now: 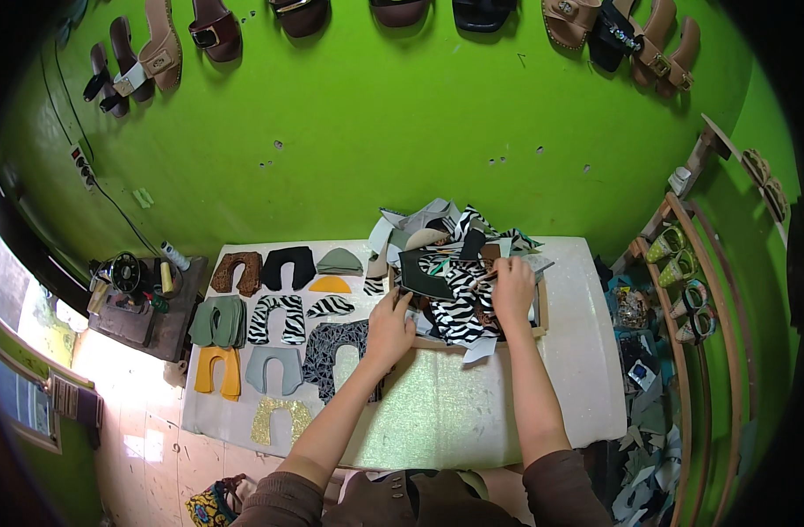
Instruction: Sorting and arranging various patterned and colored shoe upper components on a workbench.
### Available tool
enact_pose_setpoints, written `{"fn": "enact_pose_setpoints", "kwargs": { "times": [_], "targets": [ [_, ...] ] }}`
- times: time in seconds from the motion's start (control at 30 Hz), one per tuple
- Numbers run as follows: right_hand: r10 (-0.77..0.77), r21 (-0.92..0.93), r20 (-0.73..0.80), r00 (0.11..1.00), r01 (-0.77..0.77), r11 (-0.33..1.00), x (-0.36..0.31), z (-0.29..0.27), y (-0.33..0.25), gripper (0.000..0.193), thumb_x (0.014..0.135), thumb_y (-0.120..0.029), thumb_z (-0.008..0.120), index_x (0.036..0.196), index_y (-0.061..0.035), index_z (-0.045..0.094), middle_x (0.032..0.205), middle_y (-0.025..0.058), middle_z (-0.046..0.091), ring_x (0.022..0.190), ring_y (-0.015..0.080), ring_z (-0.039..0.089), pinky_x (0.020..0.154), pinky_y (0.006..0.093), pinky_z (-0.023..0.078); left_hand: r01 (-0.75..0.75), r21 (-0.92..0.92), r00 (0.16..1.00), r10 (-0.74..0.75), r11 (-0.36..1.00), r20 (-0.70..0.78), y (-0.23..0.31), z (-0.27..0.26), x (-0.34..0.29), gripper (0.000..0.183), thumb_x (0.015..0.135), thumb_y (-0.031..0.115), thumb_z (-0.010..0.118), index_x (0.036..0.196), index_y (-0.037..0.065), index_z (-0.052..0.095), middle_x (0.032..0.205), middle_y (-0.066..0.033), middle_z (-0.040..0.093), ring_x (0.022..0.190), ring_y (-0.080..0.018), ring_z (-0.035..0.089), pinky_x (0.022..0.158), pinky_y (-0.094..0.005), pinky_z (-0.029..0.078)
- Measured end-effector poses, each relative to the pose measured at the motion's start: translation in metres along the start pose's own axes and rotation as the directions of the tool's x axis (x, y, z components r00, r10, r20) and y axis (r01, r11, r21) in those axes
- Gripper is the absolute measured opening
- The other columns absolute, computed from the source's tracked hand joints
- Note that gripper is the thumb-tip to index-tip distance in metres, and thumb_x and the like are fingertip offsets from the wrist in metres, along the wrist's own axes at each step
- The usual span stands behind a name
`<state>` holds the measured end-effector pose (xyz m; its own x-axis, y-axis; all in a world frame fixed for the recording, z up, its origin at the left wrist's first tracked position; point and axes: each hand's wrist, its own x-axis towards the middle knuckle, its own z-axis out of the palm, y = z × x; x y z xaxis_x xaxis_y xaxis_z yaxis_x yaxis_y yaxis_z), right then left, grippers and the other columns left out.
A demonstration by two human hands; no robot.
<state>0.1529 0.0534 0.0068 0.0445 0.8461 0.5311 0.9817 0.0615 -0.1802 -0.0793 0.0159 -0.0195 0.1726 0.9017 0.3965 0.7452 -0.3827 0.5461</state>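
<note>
A heap of material scraps (459,303), many zebra-striped, others grey, black and brown, fills a shallow box (540,309) on the white table. My left hand (390,332) is at the box's near left side, beside a dark scrap (426,277); its fingers are curled, and what they grip is unclear. Over the heap's right part, my right hand (513,292) has its fingers drawn together on something too small to make out. To the left lie U-shaped cut pieces: brown spotted (237,273), black (288,266), zebra-striped (277,319), yellow (217,370), grey (274,369) and gold glitter (281,422).
Left of the table (570,378), a sewing machine (125,274) stands on a dark stand. Sandals (217,31) hang along the green wall. On the right are a wooden rack (692,263) with shoes and a pile of scraps (643,439) on the floor.
</note>
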Motion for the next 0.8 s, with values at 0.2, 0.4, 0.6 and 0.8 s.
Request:
{"fn": "enact_pose_setpoints", "kwargs": {
  "times": [0.2, 0.4, 0.6, 0.8],
  "targets": [
    [0.054, -0.193, -0.208, 0.977, -0.096, 0.977, 0.000, 0.004, 0.008, 0.024, 0.073, -0.004, 0.051, 0.096, -0.0073, 0.053, 0.094, 0.0112, 0.048, 0.093, 0.0281, 0.046, 0.084, 0.0395, 0.036, -0.001, -0.039, 0.999, 0.003, 0.999, 0.049, -0.005, 0.007, 0.000, 0.047, 0.072, 0.008, 0.053, 0.118, 0.001, 0.048, 0.120, -0.0191, 0.047, 0.106, -0.0347, 0.048, 0.092, -0.0411, 0.037],
    [-0.050, 0.093, -0.027, 0.998, 0.053, 0.994, -0.037, 0.007, -0.031, 0.026, 0.071, -0.010, 0.053, 0.097, -0.0037, 0.056, 0.104, 0.0163, 0.048, 0.105, 0.0324, 0.042, 0.095, 0.0476, 0.027, 0.119, -0.267, 0.969, -0.053, 0.956, 0.241, 0.002, -0.002, 0.006, 0.047, 0.075, 0.005, 0.050, 0.122, 0.002, 0.044, 0.128, -0.0186, 0.041, 0.116, -0.0351, 0.042, 0.099, -0.0374, 0.033],
    [-0.024, 0.187, 0.026, 0.999, 0.019, 0.982, -0.082, 0.009, -0.061, 0.039, 0.075, -0.028, 0.059, 0.102, -0.0009, 0.054, 0.105, 0.0139, 0.050, 0.104, 0.0297, 0.041, 0.091, 0.0443, 0.027, 0.073, -0.255, 0.958, 0.003, 0.964, 0.286, -0.001, 0.003, 0.002, 0.049, 0.075, 0.003, 0.050, 0.123, 0.003, 0.043, 0.133, -0.0185, 0.038, 0.118, -0.0349, 0.039, 0.099, -0.0362, 0.033],
    [-0.022, 0.114, 0.133, 0.991, 0.006, 0.993, -0.066, 0.025, -0.068, 0.062, 0.071, -0.035, 0.065, 0.117, 0.0013, 0.047, 0.111, 0.0171, 0.048, 0.105, 0.0312, 0.041, 0.089, 0.0423, 0.029, 0.026, -0.324, 0.972, 0.052, 0.946, 0.231, 0.005, 0.006, 0.008, 0.049, 0.071, 0.001, 0.048, 0.120, 0.001, 0.046, 0.130, -0.0188, 0.040, 0.116, -0.0349, 0.042, 0.098, -0.0363, 0.034]
  ]
}}
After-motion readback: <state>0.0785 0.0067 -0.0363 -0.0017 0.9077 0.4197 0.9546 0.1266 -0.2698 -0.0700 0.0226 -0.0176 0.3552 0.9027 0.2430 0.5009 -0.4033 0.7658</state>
